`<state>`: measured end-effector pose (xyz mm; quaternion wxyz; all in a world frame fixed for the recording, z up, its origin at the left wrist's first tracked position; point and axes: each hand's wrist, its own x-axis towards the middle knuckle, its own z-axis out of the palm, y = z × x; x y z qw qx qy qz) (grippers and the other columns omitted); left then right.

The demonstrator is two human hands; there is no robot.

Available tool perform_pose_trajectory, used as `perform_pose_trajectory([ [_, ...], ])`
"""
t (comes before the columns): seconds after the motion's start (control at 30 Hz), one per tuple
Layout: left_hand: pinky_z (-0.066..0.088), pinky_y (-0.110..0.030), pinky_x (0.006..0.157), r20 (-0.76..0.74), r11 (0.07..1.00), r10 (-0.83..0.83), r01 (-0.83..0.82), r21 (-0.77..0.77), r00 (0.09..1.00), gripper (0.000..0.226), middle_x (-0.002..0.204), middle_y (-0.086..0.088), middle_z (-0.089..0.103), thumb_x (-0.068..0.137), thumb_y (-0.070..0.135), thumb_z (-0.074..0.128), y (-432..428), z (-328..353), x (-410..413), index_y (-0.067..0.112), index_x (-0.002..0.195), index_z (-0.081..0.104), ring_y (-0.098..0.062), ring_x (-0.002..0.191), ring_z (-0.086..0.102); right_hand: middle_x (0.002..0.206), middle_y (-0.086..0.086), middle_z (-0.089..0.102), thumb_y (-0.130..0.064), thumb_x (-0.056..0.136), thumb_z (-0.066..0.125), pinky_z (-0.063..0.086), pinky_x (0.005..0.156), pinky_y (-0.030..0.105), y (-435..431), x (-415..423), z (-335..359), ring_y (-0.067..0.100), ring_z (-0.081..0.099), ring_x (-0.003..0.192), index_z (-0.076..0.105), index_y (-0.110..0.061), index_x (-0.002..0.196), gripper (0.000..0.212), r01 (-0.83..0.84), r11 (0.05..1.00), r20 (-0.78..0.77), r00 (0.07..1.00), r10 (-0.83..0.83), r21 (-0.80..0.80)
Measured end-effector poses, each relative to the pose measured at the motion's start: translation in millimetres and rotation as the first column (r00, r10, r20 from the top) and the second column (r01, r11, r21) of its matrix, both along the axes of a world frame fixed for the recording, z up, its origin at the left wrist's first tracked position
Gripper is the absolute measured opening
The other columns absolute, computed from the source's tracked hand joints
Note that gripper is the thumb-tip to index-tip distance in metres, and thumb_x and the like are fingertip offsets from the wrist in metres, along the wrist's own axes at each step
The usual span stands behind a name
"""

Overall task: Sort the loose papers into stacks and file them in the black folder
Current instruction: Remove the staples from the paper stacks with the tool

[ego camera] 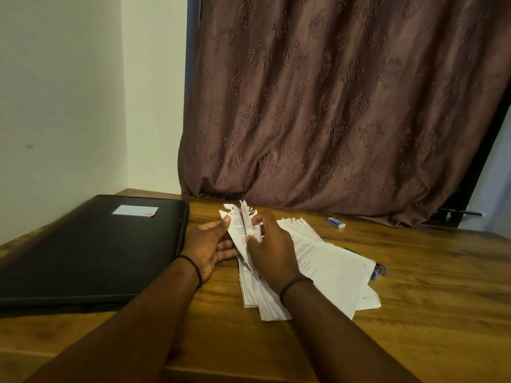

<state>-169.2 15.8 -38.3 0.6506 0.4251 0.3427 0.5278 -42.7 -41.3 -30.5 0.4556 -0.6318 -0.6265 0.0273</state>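
Note:
A messy pile of loose white papers (329,269) lies on the wooden table, right of centre. My left hand (210,244) grips a few torn-edged sheets (237,225) lifted upright at the pile's left side, thumb on their front. My right hand (272,250) pinches the same sheets from the right, its fingers curled into them. The closed black folder (91,252), bearing a pale label (135,210), lies flat to the left of both hands.
A brown patterned curtain (331,106) hangs down to the table's far edge. A small blue-and-white eraser-like item (335,222) sits behind the pile. A blue object (378,272) pokes out from under the papers' right side. White walls stand at the left.

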Motion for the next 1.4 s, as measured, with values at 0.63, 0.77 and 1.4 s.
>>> perform_pose_trajectory([
  [0.63, 0.060, -0.044, 0.075, -0.027, 1.000, 0.020, -0.019, 0.022, 0.999, 0.039, 0.099, -0.019, 0.070, 0.079, 0.031, 0.076, 3.9, -1.3, 1.9, 0.003, 0.104, 0.065, -0.029, 0.090, 0.070, 0.102, -0.009, 0.067, -0.040, 0.091, 0.065, 0.039, 0.071, 0.013, -0.5, -1.8, -2.5, 0.004, 0.057, 0.090, 0.062, -0.026, 0.104, 0.019, -0.029, 0.999, 0.029, 0.999, 0.028, 0.025],
  [0.77, 0.059, -0.047, 0.082, -0.046, 1.000, -0.003, 0.004, 0.024, 0.999, 0.047, 0.100, -0.016, 0.067, 0.072, 0.040, 0.076, 3.1, -0.6, 1.5, 0.007, 0.104, 0.066, -0.027, 0.094, 0.067, 0.096, -0.011, 0.065, -0.048, 0.086, 0.067, 0.045, 0.071, 0.021, -2.5, -3.1, -1.3, 0.004, 0.057, 0.086, 0.059, -0.026, 0.100, 0.027, -0.058, 0.998, 0.029, 0.998, 0.057, 0.018],
  [1.4, 0.057, -0.047, 0.078, 0.077, 0.997, -0.028, 0.033, -0.069, 0.997, 0.024, 0.109, -0.014, 0.071, 0.099, 0.016, 0.053, 8.4, -1.1, 3.0, 0.008, 0.121, 0.057, -0.030, 0.099, 0.068, 0.124, 0.009, 0.064, -0.016, 0.097, 0.057, 0.052, 0.094, 0.034, 3.1, 5.8, 10.0, 0.026, 0.063, 0.108, 0.037, -0.023, 0.132, 0.041, 0.274, 0.958, -0.339, 0.912, -0.231, 0.083],
])
